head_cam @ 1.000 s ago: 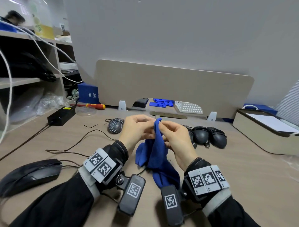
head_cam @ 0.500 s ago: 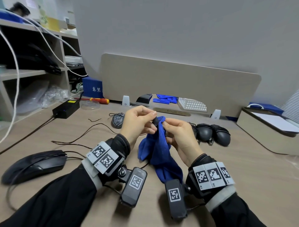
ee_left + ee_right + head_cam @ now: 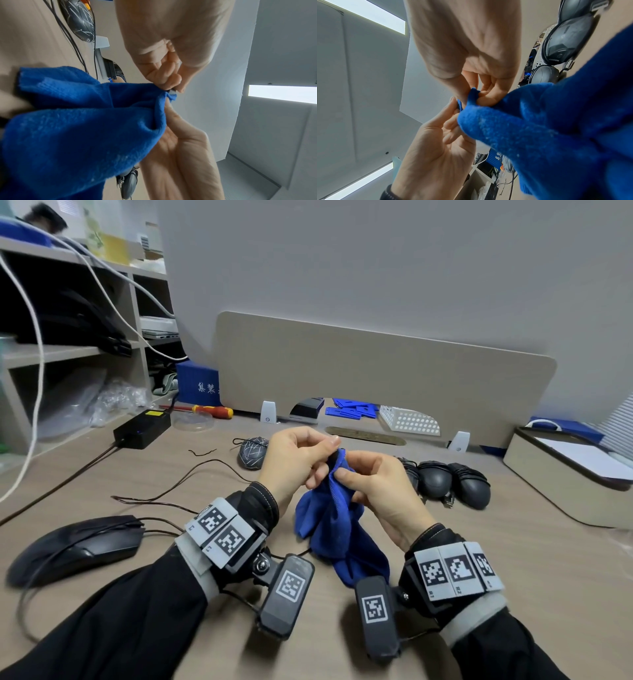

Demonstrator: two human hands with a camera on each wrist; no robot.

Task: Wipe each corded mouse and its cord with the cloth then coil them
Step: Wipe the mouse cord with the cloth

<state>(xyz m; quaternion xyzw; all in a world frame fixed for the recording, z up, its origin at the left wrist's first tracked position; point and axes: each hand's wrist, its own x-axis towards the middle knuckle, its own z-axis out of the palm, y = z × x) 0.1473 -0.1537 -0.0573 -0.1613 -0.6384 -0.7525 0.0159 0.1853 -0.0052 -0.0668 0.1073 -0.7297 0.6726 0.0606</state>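
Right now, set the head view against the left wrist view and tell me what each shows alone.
Head only: the large black corded mouse at the desk's left, the red and yellow screwdriver and the black power adapter.
Left wrist only: a small dark tip with a pale end pinched at the top of the blue cloth, and a lit ceiling panel.
Both: both hands, left hand and right hand, pinching the cloth, and the line-patterned dark mouse.

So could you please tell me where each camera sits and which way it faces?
Head: on the head, facing forward and down at the desk; shows left hand, right hand, sleeves.
Left wrist: looks along the left hand toward the ceiling.
Right wrist: looks along the right hand, likewise upward.
Shared: all show the blue fleece cloth both hands pinch.
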